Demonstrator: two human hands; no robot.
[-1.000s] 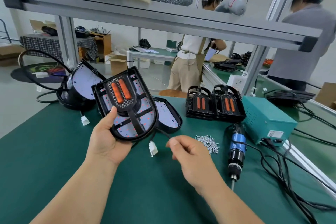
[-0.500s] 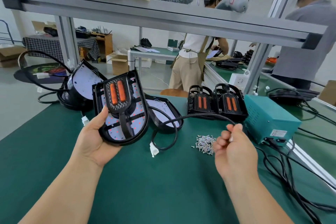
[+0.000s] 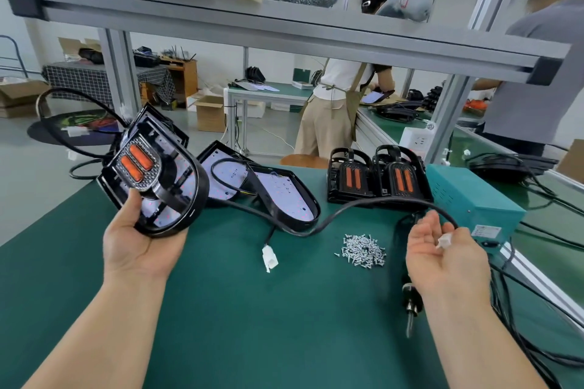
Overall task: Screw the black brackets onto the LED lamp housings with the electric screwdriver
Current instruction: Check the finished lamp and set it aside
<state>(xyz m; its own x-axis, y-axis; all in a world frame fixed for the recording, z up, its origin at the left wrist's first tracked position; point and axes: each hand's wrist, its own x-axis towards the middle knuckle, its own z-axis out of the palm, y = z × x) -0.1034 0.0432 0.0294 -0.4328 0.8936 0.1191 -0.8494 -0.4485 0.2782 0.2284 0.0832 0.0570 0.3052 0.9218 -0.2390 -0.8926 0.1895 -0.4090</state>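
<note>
Two risks from here.

Left hand (image 3: 142, 246) grips the lamp housing (image 3: 181, 164) from below, thumb on its face. It is lifted and tilted above the tabletop's (image 3: 252, 325) far-left corner, with the black bracket (image 3: 172, 199) across it. I cannot see whether any screws are in; if not, my guess is the bracket slips out of line at that tilt.

Right hand (image 3: 442, 249) is palm-up with fingers loosely curved. The housing's cable (image 3: 347, 207) loops over them and its white plug (image 3: 444, 241) lies against them. I can't tell whether it is pinched or just draped. The cable slack hangs over the screw pile (image 3: 363, 251), so a pull could scatter the screws.

The electric screwdriver (image 3: 410, 303) lies near the right edge, partly under the right hand, beside a cord tangle (image 3: 537, 341). Cords will likely snag on pickup.

- **Far edge:** crowded with open housings (image 3: 268, 189), two bracketed lamps (image 3: 376, 177) and the teal supply box (image 3: 474, 199).
- **Loose item:** a second plug (image 3: 270, 257) lies mid-table.
- **Working room:** the near-centre has the most bare surface, so set the housing down there.
</note>
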